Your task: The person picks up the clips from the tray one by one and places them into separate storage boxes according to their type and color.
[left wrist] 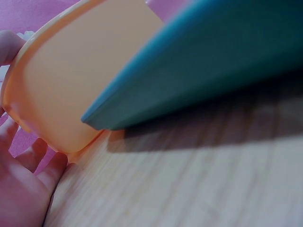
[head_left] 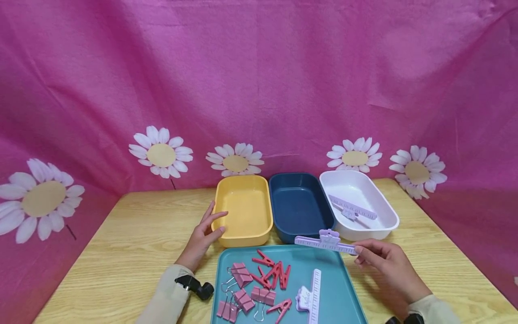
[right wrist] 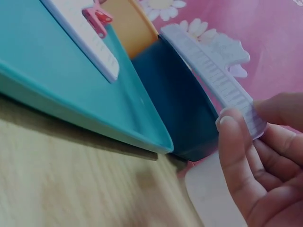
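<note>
My right hand [head_left: 386,263] pinches one end of a lilac ruler clip [head_left: 326,242], held above the far right corner of the teal tray [head_left: 348,274]. In the right wrist view the thumb and fingers grip the clip [right wrist: 213,71] by its end. My left hand [head_left: 202,238] rests on the near left side of the yellow bin [head_left: 243,207], fingers spread over its rim. Another lilac ruler clip [head_left: 314,297] lies on the tray, beside pink binder clips [head_left: 242,274] and red clothespins [head_left: 283,275]. Lilac ruler clips [head_left: 352,208] also lie inside the white bin [head_left: 388,225].
A dark blue bin [head_left: 301,204] stands between the yellow and white bins, behind the tray. All sit on a wooden table [head_left: 154,234]. A pink cloth [head_left: 259,90] with daisies hangs along the table's back edge.
</note>
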Available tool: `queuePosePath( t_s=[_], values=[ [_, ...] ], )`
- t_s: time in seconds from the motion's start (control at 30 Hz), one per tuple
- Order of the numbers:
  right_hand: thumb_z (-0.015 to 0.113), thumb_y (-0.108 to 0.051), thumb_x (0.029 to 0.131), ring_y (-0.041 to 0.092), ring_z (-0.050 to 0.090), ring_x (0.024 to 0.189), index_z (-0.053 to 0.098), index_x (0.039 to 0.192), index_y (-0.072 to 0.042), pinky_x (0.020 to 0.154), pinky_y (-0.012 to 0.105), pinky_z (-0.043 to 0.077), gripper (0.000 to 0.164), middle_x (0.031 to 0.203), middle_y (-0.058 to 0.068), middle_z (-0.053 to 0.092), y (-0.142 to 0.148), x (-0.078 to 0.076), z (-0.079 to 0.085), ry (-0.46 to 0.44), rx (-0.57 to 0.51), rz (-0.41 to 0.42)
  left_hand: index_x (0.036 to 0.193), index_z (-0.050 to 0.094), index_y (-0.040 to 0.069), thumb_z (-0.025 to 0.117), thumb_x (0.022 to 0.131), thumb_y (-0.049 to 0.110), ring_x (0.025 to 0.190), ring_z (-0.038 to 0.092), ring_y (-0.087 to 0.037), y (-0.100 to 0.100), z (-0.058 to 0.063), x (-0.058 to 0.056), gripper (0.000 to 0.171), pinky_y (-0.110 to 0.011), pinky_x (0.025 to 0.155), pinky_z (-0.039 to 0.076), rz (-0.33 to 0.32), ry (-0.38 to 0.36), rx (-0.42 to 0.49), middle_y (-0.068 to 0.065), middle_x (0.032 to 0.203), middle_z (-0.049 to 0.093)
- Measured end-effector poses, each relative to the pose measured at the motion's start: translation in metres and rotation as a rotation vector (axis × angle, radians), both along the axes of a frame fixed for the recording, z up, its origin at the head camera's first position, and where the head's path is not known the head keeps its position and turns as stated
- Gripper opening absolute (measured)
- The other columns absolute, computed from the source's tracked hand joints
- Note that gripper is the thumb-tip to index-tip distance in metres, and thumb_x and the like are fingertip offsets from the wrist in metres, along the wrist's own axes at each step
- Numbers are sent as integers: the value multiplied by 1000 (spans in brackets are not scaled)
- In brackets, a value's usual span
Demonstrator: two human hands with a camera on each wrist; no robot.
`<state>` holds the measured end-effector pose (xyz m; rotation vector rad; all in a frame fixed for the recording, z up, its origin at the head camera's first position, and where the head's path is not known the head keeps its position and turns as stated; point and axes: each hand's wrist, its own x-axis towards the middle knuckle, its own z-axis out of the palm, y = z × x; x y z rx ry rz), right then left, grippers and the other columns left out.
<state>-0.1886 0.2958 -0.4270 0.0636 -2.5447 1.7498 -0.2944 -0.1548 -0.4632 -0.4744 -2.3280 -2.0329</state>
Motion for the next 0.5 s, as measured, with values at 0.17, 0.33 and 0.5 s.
queuePosePath(
  t_s=[0.17, 0.33, 0.5],
  values=[
    [61, -24, 96, 17, 65, 75, 65, 112, 7, 69, 28, 56, 35, 87, 17, 69, 2, -3, 5, 40, 16, -16, 136, 55, 14, 64, 94, 22, 147, 5, -19, 0, 1, 0, 43, -33, 113, 24, -15, 10, 19, 10, 161, 9],
    [61, -25, 96, 17, 65, 74, 64, 111, 8, 69, 29, 57, 36, 87, 15, 69, 2, -6, 11, 82, -3, -26, 137, 54, 12, 63, 95, 22, 148, 3, -21, 0, 2, 1, 44, -36, 114, 21, -21, 21, 22, 8, 161, 8],
    [62, -25, 95, 14, 67, 75, 63, 113, 8, 70, 28, 58, 38, 88, 7, 71, 8, -14, 20, 97, -49, -46, 137, 54, 13, 63, 95, 22, 148, 3, -21, -1, 1, 0, 44, -35, 113, 22, -23, 16, 21, 8, 161, 8]
  ],
)
